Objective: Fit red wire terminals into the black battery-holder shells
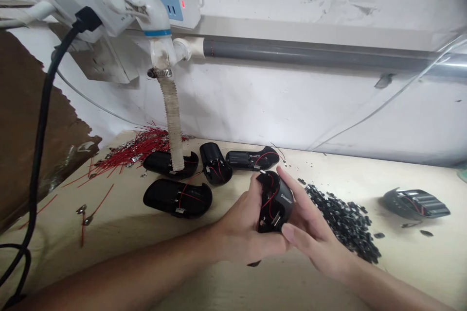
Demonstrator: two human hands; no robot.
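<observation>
blk plastic shell (274, 200) w/ red wires, blk small parts pile (343, 221), beige table (109, 233), grey pipe (310, 53)

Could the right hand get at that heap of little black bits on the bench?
Probably yes: the heap lies right beside the right hand, nothing between, though it must first release the black housing.

White print on black housing (277, 199) (one short line): too blurred to read.
</observation>
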